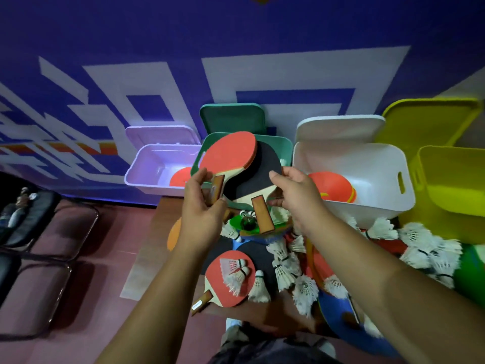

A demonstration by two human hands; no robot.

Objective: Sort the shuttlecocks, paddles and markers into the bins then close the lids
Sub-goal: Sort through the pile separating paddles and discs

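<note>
A: Paddles?
B: Red paddle (227, 156) overlaps black paddle (262, 177), both held up in front of the green bin (286, 146). Both long axes near upright: blades toward the wall, handles down toward the viewer.
A: Hands?
B: Left hand (202, 206) has its fingers wrapped round the red handle. Right hand (298, 197) pinches the black blade's right edge.
A: Below?
B: Shuttlecocks (284, 271) heaped on the tabletop (149, 248), third paddle (214, 275) lying among them.
</note>
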